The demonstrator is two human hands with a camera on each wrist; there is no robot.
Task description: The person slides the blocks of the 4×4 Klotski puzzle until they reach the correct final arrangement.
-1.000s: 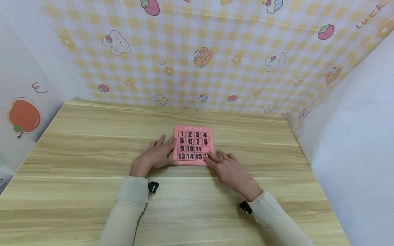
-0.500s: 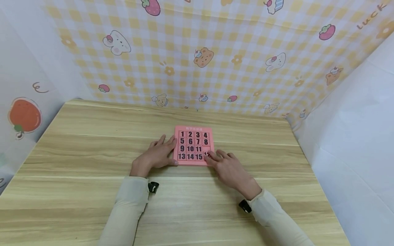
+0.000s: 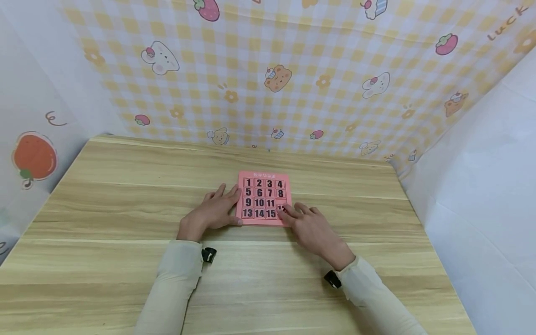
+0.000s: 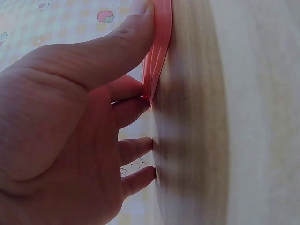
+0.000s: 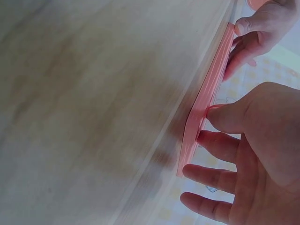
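A pink number sliding puzzle [image 3: 282, 176] lies flat on the table, numbers facing up. My left hand [image 3: 215, 211] rests at its left side, thumb along the near left corner and fingers spread. In the left wrist view, two fingertips touch the puzzle's edge [image 4: 161, 42] and the others reach the tabletop. My right hand [image 3: 310, 230] is over the lower right corner, fingertips on the 12 tile [image 3: 280, 208], partly covering it. That tile sits between the third and bottom rows of the right column. In the right wrist view, thumb and index finger meet the puzzle's side [image 5: 199, 112].
The wooden table [image 3: 125, 195] extends around the puzzle on all sides. Behind it hangs a yellow checked cloth [image 3: 318, 60] with cartoon prints. White sheets [image 3: 481, 163] stand at the sides. A dark strap [image 3: 333, 279] is on the right wrist.
The 12 tile has slid slightly up the right column under my right fingertips, away from the bottom row. My left hand stays in place against the puzzle.
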